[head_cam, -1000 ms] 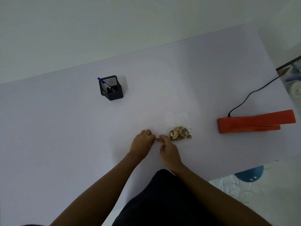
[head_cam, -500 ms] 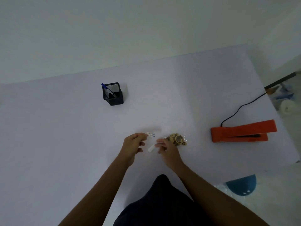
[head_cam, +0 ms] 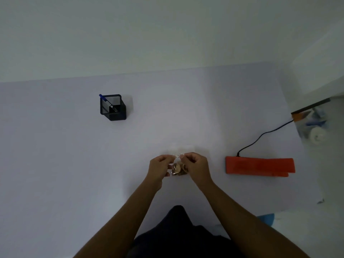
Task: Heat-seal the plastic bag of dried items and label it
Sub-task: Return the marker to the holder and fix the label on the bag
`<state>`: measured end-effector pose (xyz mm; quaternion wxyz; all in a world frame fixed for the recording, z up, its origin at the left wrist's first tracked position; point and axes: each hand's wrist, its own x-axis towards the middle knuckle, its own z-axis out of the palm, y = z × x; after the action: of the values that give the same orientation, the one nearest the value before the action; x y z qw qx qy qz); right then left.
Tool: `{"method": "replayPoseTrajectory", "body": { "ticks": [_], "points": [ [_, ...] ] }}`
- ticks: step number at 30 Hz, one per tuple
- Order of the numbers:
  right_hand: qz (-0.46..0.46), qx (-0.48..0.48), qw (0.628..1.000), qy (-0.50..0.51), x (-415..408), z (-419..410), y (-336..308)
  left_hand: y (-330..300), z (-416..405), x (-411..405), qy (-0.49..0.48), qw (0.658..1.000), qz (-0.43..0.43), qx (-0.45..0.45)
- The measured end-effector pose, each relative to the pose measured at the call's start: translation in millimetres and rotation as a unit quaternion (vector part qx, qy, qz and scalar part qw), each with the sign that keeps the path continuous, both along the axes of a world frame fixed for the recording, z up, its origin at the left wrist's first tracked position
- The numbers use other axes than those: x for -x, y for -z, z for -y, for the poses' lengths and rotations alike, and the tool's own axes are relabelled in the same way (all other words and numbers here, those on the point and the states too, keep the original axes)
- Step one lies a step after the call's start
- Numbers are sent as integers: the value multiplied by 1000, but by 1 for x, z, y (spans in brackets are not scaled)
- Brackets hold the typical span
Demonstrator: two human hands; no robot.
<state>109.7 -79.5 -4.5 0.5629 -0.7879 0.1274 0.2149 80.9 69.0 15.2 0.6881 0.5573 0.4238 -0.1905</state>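
Observation:
A small clear plastic bag (head_cam: 178,169) holding brown dried items lies on the white table (head_cam: 74,164), partly hidden between my hands. My left hand (head_cam: 160,164) and my right hand (head_cam: 195,163) each pinch one end of a small white label (head_cam: 178,155), stretched between them just above the bag's upper part. An orange heat sealer (head_cam: 259,167) with a black cord (head_cam: 260,136) lies flat on the table to the right of my hands.
A black mesh pen holder (head_cam: 113,107) with a blue pen (head_cam: 102,97) stands at the back left. A shelf with clutter (head_cam: 314,125) lies beyond the table's right edge. A blue stool (head_cam: 267,218) shows below the table's near right corner.
Both hands lifted the label off the table and came together over the bag. The label is now held stretched between both hands. The camera view has shifted, so the table appears lower.

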Motion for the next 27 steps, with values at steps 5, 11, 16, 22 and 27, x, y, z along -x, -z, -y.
{"method": "replayPoseTrajectory", "body": {
  "ticks": [5,11,16,22,27],
  "points": [
    [-6,47,998,-47,-17,19,20,25,15,-15,117,979,36,-165],
    [-3,108,988,-108,-32,29,46,49,27,-28,226,929,30,-292],
    [-18,137,981,-137,-42,26,55,57,31,-34,255,906,0,-338],
    [-28,156,978,-133,-44,23,61,59,31,-38,271,899,-7,-344],
    [-41,165,975,-140,-47,22,60,61,31,-41,281,891,-3,-356]
  ]
}}
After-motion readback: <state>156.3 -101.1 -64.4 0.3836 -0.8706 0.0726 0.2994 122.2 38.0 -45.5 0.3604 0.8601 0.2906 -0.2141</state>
